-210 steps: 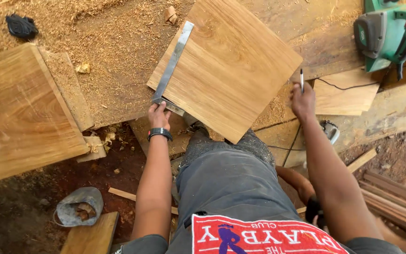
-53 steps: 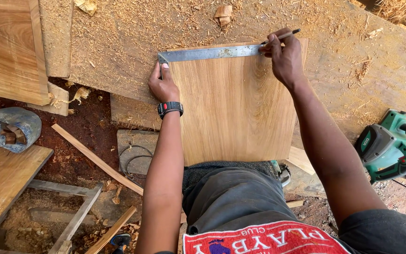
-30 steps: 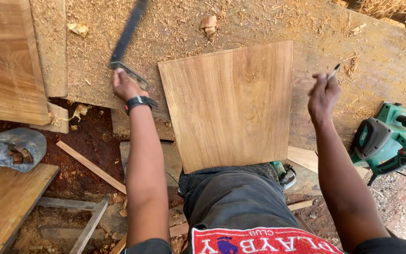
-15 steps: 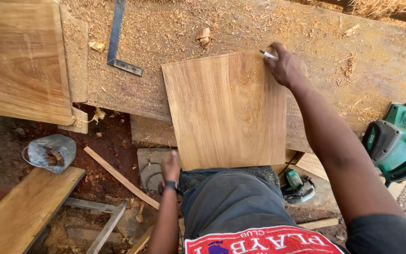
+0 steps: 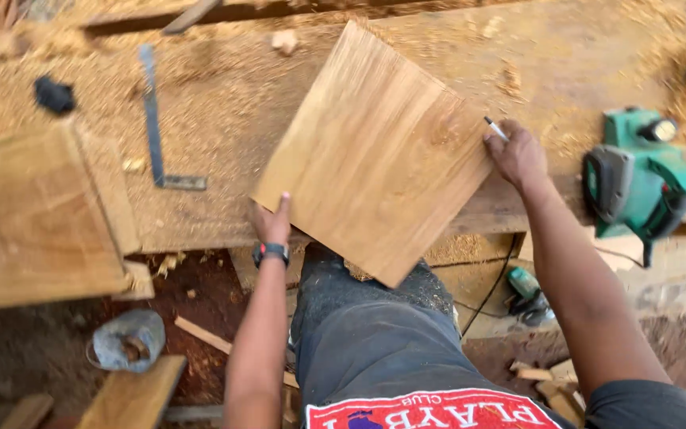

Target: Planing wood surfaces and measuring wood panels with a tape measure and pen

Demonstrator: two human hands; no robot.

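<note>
Wooden board (image 5: 375, 151) gripped by left hand (image 5: 271, 225), pencil (image 5: 495, 129) in right hand (image 5: 518, 155).

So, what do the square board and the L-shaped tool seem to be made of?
The square board: solid wood, apparently unvarnished, with straight grain and a matte golden surface. The L-shaped square: probably steel, grey and dull, dusted with sawdust.

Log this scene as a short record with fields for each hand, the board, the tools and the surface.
left hand: grips the near left corner of the square wooden board
right hand: on the board's right corner, holding a pen
board: turned diagonal, near corner overhanging the bench
tools: metal try square lying left; green electric planer right
surface: sawdust-covered workbench
</note>
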